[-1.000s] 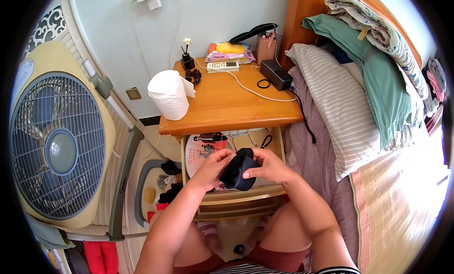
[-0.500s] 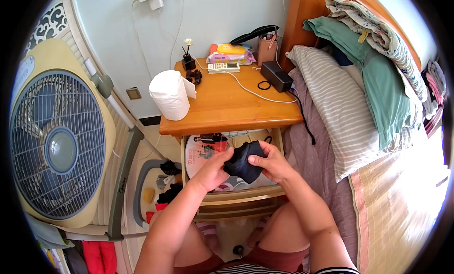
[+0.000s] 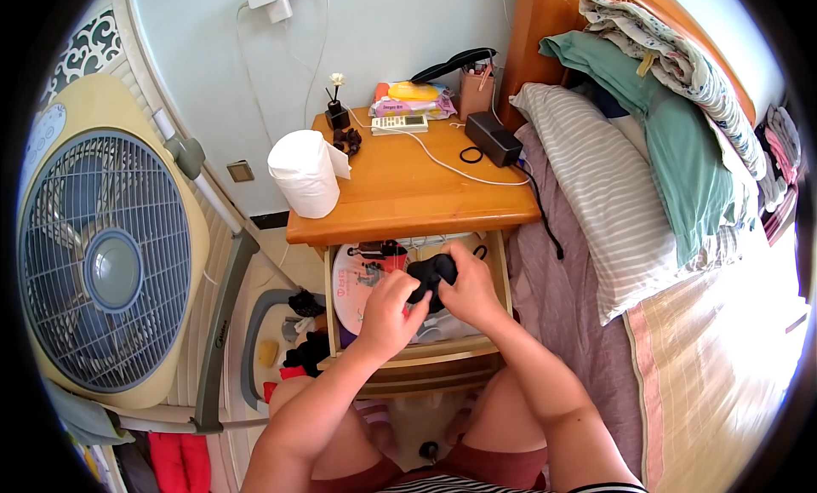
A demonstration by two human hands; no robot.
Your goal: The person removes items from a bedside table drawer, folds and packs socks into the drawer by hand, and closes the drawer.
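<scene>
A small bundle of black cloth is held between both hands over the open drawer of the wooden nightstand. My left hand grips its left and lower side, with thumb and fingers pressed together. My right hand pinches the cloth from the right, fingers bent over its top edge. Below them in the drawer lie a round white and red printed item and some cables. What the cloth is cannot be made out.
On the nightstand stand a paper roll, a remote, a black box and a pink holder. A large fan is at the left; a bed with a striped pillow is at the right.
The black cloth, earlier spread wider and opened out, is now bunched smaller. My left hand has turned and come in closer; my right hand has shifted slightly left, its fingers now over the top.
</scene>
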